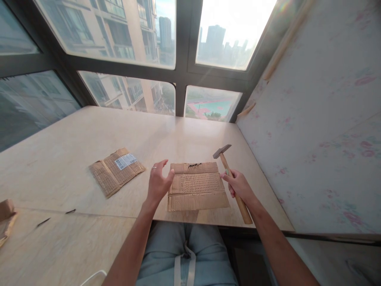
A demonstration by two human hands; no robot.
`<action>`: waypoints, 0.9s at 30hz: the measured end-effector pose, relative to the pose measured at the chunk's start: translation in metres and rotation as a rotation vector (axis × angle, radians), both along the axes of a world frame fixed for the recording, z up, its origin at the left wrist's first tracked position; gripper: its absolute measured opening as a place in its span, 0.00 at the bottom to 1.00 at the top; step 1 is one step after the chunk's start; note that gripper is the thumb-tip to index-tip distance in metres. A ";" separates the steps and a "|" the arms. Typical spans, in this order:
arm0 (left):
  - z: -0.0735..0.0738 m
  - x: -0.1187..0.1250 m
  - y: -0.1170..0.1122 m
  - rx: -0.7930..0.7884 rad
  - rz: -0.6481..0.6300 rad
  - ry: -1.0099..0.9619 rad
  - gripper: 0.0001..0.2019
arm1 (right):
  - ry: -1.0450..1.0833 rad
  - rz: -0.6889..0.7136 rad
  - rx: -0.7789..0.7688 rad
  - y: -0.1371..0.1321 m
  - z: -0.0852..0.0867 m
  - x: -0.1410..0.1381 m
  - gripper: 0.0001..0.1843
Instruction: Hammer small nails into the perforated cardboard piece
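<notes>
A wooden-handled hammer (225,162) is gripped partway along its handle by my right hand (238,183), its metal head pointing up and away from me. Directly in front of me a flat piece of cardboard (196,201) lies on the stone-like ledge, its middle covered with rows of small holes. Several thin dark pieces that look like nails (195,165) rest along its far edge. My left hand (160,180) hovers at the cardboard's left edge, fingers and thumb apart with nothing between them. Whether it touches the cardboard I cannot tell.
Another cardboard piece (114,174) with a white label lies to the left. Two dark slender items (43,222) are near a cardboard box corner (7,220) at far left. A white cable (93,275) shows at the bottom. Windows stand behind, a floral wall (315,159) at right.
</notes>
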State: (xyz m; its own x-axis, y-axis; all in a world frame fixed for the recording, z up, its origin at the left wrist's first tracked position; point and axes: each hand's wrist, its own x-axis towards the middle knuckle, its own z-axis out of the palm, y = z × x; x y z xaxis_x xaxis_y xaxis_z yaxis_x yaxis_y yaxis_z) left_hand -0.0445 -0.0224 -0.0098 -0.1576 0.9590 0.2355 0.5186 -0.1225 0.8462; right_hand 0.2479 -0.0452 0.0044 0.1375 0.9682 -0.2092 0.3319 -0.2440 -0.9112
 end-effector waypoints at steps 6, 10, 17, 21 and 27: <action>0.025 0.042 0.012 0.259 -0.344 0.347 0.20 | -0.227 -0.130 0.190 -0.014 0.019 -0.011 0.17; 0.020 0.072 0.037 0.193 -0.444 0.420 0.14 | -0.123 -0.042 0.210 -0.024 0.033 -0.017 0.19; 0.016 0.075 0.053 0.145 -0.457 0.381 0.06 | 0.005 0.094 0.140 -0.027 0.036 -0.024 0.19; 0.015 0.070 0.053 0.102 -0.490 0.351 0.06 | 0.030 0.110 0.113 -0.023 0.031 -0.030 0.18; 0.007 0.070 0.058 0.076 -0.503 0.293 0.07 | 0.042 0.115 0.080 -0.020 0.030 -0.035 0.17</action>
